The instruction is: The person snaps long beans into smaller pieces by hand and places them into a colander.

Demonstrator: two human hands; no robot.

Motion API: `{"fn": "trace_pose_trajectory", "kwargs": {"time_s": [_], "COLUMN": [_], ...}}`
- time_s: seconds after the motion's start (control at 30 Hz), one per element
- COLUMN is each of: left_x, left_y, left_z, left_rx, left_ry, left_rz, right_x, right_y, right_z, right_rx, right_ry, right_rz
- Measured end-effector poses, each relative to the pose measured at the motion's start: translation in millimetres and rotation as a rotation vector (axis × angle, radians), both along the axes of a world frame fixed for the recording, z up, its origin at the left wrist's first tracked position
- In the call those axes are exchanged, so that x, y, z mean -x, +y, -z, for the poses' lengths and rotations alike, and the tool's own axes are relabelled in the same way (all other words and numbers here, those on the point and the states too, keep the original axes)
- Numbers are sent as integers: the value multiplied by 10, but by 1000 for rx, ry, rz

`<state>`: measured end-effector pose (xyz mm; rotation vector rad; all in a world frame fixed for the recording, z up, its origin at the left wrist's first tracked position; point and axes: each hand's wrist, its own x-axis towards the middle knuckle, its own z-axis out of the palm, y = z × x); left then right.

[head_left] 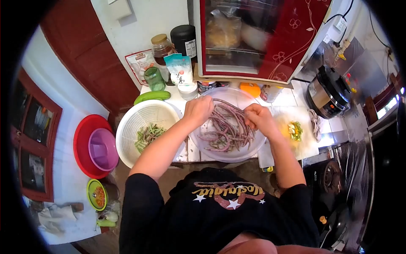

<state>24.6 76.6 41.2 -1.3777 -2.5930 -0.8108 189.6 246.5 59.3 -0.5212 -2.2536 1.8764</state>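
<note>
"When you looked, where were the purple beans [230, 131]?"

"In the clear bowl [230, 157] on the desk [297, 95], right of the white basket [127, 125]. The left hand [199, 110] and right hand [259, 119] both pinched some."

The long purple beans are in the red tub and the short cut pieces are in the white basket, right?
The red tub is wrong: the long purple beans are in the clear bowl, as the head view shows. The short cut pieces are in the white basket.
</note>
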Motion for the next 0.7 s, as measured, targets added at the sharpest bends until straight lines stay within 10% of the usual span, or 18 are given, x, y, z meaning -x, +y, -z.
{"fn": "trace_pose_trajectory", "kwargs": {"time_s": [0.23,0.37,0.47,0.7], "left_x": [780,273,-6,-27], "left_y": [88,49,-15,-2], "left_z": [112,-107,-312,54], "left_rx": [-161,-113,177,19], "left_ry": [-323,-816,-1165,-998], "left_rz": [-262,421,445,463], "right_x": [-54,16,99,127], "right_y": [-311,-48,133,284], "right_z": [-58,-25,21,252], "right_rx": [-349,28,190,782], "right_ry": [183,-2,35,291], "right_rz": [105,-89,-107,9]}}
